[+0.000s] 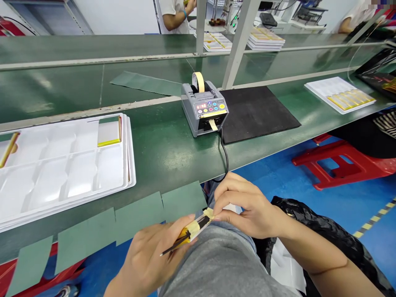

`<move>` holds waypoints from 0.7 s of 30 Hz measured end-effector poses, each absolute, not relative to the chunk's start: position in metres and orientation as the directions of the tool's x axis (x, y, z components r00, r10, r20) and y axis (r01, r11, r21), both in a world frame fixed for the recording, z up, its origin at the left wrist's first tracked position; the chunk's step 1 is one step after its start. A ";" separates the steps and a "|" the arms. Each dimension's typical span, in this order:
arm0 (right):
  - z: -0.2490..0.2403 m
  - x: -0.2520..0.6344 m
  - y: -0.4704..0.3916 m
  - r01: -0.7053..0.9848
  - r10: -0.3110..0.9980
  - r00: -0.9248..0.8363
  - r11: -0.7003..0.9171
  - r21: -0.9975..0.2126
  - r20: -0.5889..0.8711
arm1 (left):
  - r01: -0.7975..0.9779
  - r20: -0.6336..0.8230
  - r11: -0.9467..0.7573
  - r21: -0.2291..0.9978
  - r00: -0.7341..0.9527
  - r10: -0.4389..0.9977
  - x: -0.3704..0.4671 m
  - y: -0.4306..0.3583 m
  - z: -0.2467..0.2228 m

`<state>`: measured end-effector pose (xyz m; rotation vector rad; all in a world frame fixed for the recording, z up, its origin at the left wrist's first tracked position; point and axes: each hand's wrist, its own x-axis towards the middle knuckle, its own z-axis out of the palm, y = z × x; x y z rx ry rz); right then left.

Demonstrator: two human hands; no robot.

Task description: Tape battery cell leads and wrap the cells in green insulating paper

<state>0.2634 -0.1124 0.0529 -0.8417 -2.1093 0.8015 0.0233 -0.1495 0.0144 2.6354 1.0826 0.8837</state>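
Note:
My left hand (pixel 154 251) is closed around a small flat part (pixel 201 224) with yellow tape on it and dark wires sticking out at its lower left end. My right hand (pixel 247 206) pinches a piece of pale yellow tape (pixel 209 213) at the part's far end. Both hands are over my lap, near the bench edge. Beyond them, a grey tape dispenser (pixel 206 105) stands on the green bench (pixel 167 152), a strip of tape showing at its front slot.
White trays (pixel 77 173) lie stacked at left, with green sheets (pixel 139 216) along the bench edge. Behind the dispenser's right side is a black mat (pixel 256 113). A black bag (pixel 334 239) and red stool (pixel 343 161) stand right. A person (pixel 175 18) is across the bench.

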 end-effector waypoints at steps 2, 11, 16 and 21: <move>0.052 0.263 -0.113 0.291 0.766 -0.536 0.563 -0.774 0.355 | 0.595 0.446 -0.722 0.354 0.571 0.689 0.022 -0.150 0.013; 0.038 0.266 -0.097 0.202 0.728 -0.683 0.108 -0.973 -0.062 | 0.489 0.394 -0.824 0.285 0.724 0.566 0.017 -0.149 0.010; 0.027 0.264 -0.101 0.138 0.797 -0.604 0.079 -0.987 -0.021 | 0.478 0.408 -0.793 0.378 0.683 0.606 0.024 -0.151 0.013; 0.027 0.258 -0.116 0.112 0.840 -0.435 0.408 -0.906 0.324 | 0.657 0.453 -0.590 0.470 0.393 0.800 0.035 -0.159 0.004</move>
